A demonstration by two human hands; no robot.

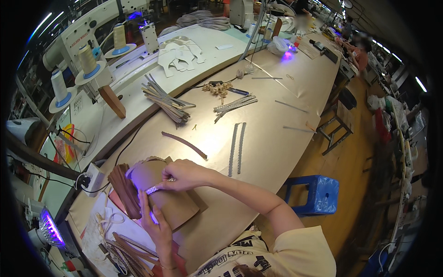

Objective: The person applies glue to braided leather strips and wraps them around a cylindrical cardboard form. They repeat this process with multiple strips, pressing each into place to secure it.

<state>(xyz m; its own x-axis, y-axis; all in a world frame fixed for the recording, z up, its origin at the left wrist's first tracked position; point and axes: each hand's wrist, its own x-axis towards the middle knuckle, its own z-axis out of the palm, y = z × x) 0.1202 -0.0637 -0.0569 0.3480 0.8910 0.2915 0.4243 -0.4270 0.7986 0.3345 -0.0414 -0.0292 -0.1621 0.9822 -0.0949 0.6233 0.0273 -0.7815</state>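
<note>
Nearest the lens: cream sleeve [295,251] of the wearer, at the bottom edge. Both forearms run up-left from there to a brown leather piece [171,203] lying flat on the near-left part of the workbench [277,138].

Silver braided strip [154,189] lies across the brown piece. Right hand [182,174] is curled, fingertips pinching the strip's right end against the leather. Left hand [157,224] lies along the piece's lower-left edge, fingers extended upward, tips pressing on the strip's left end; not clenched.

Just left of the piece, touching it: a stack of darker brown leather [125,190]. Below the left hand, a heap of brown strips [127,254] and pale cord [106,219] on white paper.

Right of the right hand, on the bench: two silver strips [236,147] lying parallel, near each other. Above the hand, a single curved brown strap [184,144]. Further out: a bundle of silver strips [234,105], a large sheaf of grey-brown strips [166,101], white cut pieces [181,53].

Far left: sewing machine [87,27] with thread cones [87,60]. Violet lamp [50,228] at lower left. Blue stool [314,194] on the floor right of the bench
</note>
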